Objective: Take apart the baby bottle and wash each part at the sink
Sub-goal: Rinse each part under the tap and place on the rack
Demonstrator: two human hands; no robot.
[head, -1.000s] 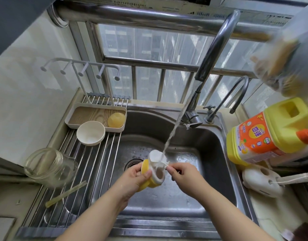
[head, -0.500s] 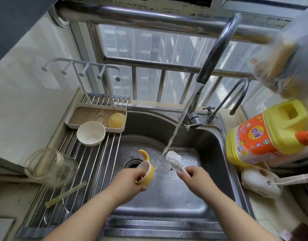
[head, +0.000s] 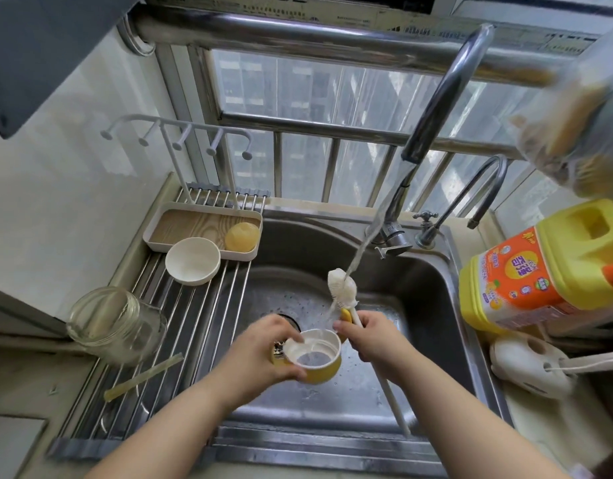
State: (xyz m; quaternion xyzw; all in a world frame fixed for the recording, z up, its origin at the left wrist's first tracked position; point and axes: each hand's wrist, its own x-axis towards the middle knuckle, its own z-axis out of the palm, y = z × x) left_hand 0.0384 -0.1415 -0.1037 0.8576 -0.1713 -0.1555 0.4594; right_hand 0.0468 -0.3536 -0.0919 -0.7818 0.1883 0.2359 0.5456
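Head view, left hand (head: 260, 354) gripping yellow collar (head: 315, 361), right hand (head: 374, 340) just beside

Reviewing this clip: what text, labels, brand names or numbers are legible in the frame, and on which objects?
Yellow plastic detergent jug, orange label: large yellow Chinese characters and smaller print, too blurred to quote with confidence.
Strip along the top above the steel rail: rows of small print, too small to read.
Yellow and white bottle collar in the left hand, white sponge brush in the right hand: no text visible.

A home kitchen — steel sink (head: 446, 305), faucet (head: 436, 108), dish rack (head: 180, 340), detergent jug (head: 547, 264).
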